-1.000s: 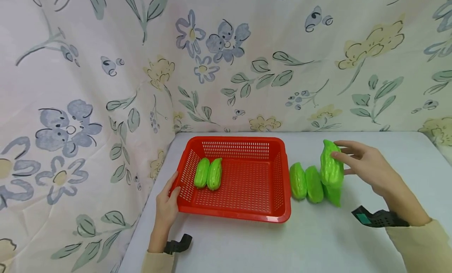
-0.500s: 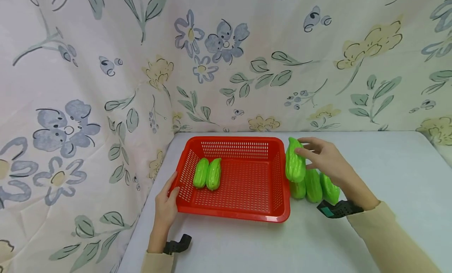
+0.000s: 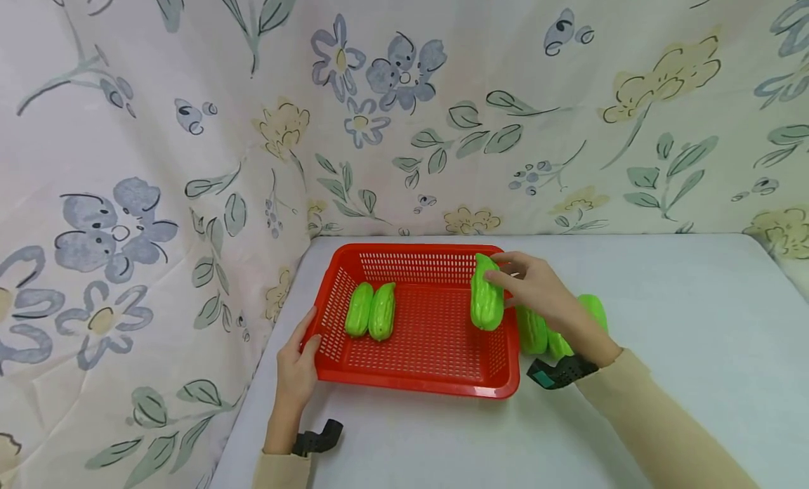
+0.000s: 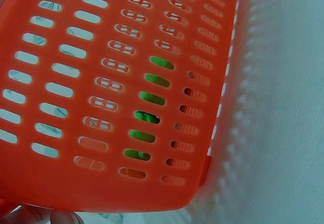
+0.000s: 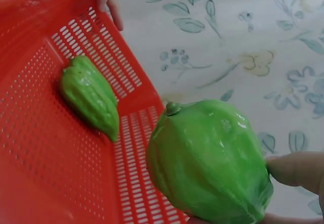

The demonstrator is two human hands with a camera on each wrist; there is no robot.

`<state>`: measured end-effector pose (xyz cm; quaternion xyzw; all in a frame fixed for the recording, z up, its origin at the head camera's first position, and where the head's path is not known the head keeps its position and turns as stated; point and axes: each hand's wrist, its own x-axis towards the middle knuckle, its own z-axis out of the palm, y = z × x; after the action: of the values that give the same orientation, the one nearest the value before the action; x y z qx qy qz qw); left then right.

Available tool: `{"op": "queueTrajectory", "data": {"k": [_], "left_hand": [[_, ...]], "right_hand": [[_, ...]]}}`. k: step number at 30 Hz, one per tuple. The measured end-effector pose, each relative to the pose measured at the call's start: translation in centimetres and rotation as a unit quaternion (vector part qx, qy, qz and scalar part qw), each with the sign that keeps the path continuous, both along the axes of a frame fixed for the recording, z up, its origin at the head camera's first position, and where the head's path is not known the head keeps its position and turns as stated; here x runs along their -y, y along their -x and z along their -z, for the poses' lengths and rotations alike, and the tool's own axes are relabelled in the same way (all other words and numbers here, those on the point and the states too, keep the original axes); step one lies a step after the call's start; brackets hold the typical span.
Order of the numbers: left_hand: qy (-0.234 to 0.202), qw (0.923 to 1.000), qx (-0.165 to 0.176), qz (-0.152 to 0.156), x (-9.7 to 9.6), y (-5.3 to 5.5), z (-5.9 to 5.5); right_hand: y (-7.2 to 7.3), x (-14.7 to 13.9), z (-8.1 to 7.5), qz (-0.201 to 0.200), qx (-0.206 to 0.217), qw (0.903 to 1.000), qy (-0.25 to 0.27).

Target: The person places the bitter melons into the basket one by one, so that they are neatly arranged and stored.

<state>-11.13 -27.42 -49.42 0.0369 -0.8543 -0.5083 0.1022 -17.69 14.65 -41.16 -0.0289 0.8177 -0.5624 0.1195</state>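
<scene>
My right hand (image 3: 537, 289) pinches a green ridged gourd (image 3: 487, 303) between thumb and fingers, over the right part of a red plastic basket (image 3: 417, 389). The held gourd (image 5: 207, 163) looks large and glossy in the right wrist view, its stem end towards the basket. Two similar gourds, a left one (image 3: 359, 310) and a right one (image 3: 382, 313), lie side by side at the basket's left end. My left hand (image 3: 297, 369) grips the basket's left rim, thumb on the near side. Slots in the basket wall (image 4: 101, 102) show green in the left wrist view.
More green gourds lie on the white table (image 3: 436, 440) just right of the basket, such as one against its wall (image 3: 532, 332) and one farther right (image 3: 594, 311), partly hidden by my right arm. A floral cloth (image 3: 468, 124) hangs behind and at left.
My right hand has carried the gourd leftward from the group on the table, across the basket's right rim to over its inside. The left hand stays on the left rim.
</scene>
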Motion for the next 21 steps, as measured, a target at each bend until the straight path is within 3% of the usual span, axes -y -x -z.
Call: {"op": "queueTrajectory", "data": {"k": [21], "left_hand": [[0.006,0.9999,0.012,-0.001,0.0,-0.2,-0.2]], "right_hand": [[3.1,8.5,-1.1,-0.02,0.025,0.9968,0.073]]}}
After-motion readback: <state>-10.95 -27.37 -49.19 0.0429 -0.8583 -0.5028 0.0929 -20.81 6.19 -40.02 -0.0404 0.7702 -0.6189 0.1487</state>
